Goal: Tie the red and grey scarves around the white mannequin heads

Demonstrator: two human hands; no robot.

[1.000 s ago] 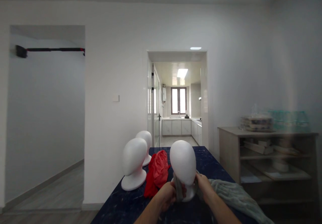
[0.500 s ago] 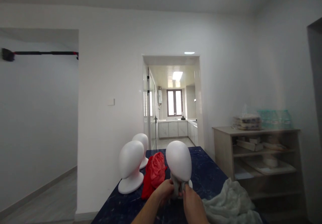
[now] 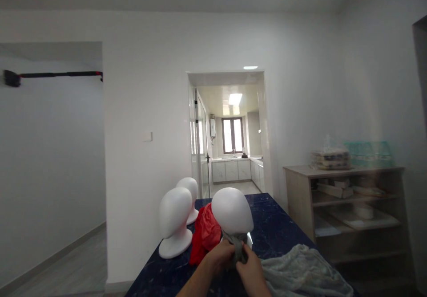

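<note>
A white mannequin head (image 3: 232, 209) stands on the table before me, tilted a little to the left. Grey-green cloth, apparently a scarf (image 3: 237, 243), is wrapped about its neck and gathered in front. My left hand (image 3: 223, 253) is closed on the cloth from the left, its fingertips partly hidden. From the right, my right hand (image 3: 248, 263) pinches the same cloth just under the chin. A pale grey-green cloth (image 3: 302, 270) lies rumpled on the table at the right; whether it joins the scarf I cannot tell.
Two bare white mannequin heads, a nearer one (image 3: 175, 221) and a farther one (image 3: 189, 194), stand at the left. Red and coral cloths (image 3: 207, 232) lie crumpled beside them. The dark blue table (image 3: 270, 221) reaches toward a doorway. A wooden shelf unit (image 3: 300, 199) stands at the right.
The mannequin head has tipped to the left. The scarf is now drawn together into a bunch in front of the neck, with both hands closer in. The pale cloth lies flatter.
</note>
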